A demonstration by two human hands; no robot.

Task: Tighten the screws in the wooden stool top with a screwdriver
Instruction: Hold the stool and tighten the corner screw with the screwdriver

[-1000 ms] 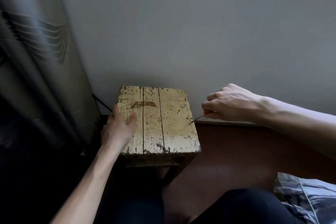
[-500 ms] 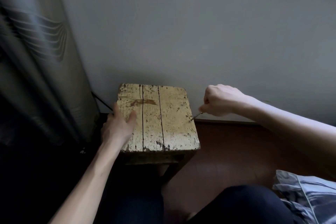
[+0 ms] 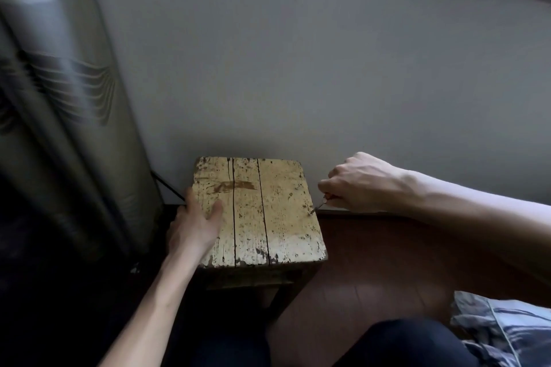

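Stool top (image 3: 277, 217): three worn planks, cream paint flaking, brown stain near its far edge, lying level. Screwdriver (image 3: 319, 206): thin metal shaft, reddish handle mostly hidden in the right hand (image 3: 357, 185); tilted, tip down at the stool top's right edge, mid-length. Screw under the tip too small to make out.

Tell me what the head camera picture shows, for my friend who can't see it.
A right hand grips a small screwdriver, its tip at the right edge of a worn wooden stool top. The left hand rests on its left side.

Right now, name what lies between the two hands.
Head view: bare stool top from the left hand to the screwdriver in the right hand.
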